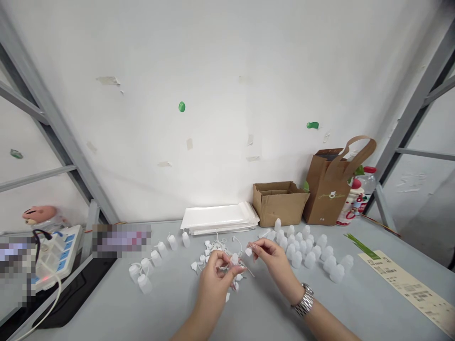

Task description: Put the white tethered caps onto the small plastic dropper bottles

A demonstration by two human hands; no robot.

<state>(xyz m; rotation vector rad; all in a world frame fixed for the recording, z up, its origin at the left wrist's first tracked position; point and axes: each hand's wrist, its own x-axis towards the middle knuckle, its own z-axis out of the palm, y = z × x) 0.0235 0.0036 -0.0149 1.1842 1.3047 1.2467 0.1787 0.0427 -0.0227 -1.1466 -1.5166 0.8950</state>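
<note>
My left hand (220,272) is closed on a small translucent white bottle (234,259) at the middle of the table. Just to its right, my right hand (268,253) pinches a small white cap (248,252). A loose pile of white caps with thin strings (209,251) lies behind and beneath my left hand. On the right stand several translucent bottles (310,259) in a cluster. At the left, several bottles (156,258) stand in a slanting row, with strings at their tops.
White packets (218,217), an open cardboard box (280,208) and a brown paper bag (325,199) stand along the wall. A printed paper strip (408,284) lies right. A power strip (64,258) and a black mat (80,293) are left.
</note>
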